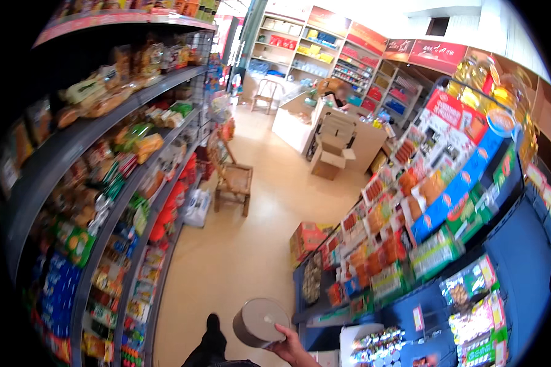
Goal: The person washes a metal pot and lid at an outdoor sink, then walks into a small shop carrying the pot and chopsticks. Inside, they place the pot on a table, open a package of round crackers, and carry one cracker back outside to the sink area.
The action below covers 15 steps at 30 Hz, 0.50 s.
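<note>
My right hand [290, 346] grips a round grey-brown container [261, 321] by its right side, low in the middle of the view. The thumb lies on its flat top, and the fingers are mostly hidden below. A small light patch shows on that top. The container is held above the floor, just right of my dark shoe [213, 323]. My left hand is out of view; an aisle floor [229, 257] lies before me.
Shelves of packaged food [133, 183] line the left. A wooden chair [234, 179] and a white bag [196, 207] stand beside them. A snack rack [376, 229] and red carton [305, 241] border the right. Ahead are an open cardboard box [329, 160] and a person [340, 97] behind a counter.
</note>
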Available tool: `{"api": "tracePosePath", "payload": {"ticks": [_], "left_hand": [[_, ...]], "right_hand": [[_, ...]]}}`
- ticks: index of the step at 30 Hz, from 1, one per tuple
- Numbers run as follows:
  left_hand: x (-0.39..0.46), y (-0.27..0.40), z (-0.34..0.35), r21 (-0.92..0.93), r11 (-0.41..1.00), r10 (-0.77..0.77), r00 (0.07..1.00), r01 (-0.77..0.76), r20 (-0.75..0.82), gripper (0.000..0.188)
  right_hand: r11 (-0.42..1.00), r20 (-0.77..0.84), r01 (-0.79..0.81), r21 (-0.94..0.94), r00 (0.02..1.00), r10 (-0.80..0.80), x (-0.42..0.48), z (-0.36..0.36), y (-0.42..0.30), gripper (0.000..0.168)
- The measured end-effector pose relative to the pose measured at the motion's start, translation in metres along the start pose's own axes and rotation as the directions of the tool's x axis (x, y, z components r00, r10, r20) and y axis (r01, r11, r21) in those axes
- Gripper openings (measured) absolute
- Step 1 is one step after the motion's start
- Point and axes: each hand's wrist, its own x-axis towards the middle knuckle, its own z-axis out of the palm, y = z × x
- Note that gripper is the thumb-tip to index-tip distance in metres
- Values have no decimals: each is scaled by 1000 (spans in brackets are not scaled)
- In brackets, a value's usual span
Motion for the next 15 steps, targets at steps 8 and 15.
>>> {"api": "tracePosePath", "payload": {"ticks": [8, 15], "left_hand": [[154, 582, 88, -150, 897, 440, 872, -416, 214, 22], [67, 1041, 214, -328, 727, 665, 499, -604, 555, 26]], "right_hand": [[966, -130, 220, 139, 971, -202, 162, 134, -254, 64], [911, -175, 372, 179, 923, -342, 308, 169, -490, 63]]}}
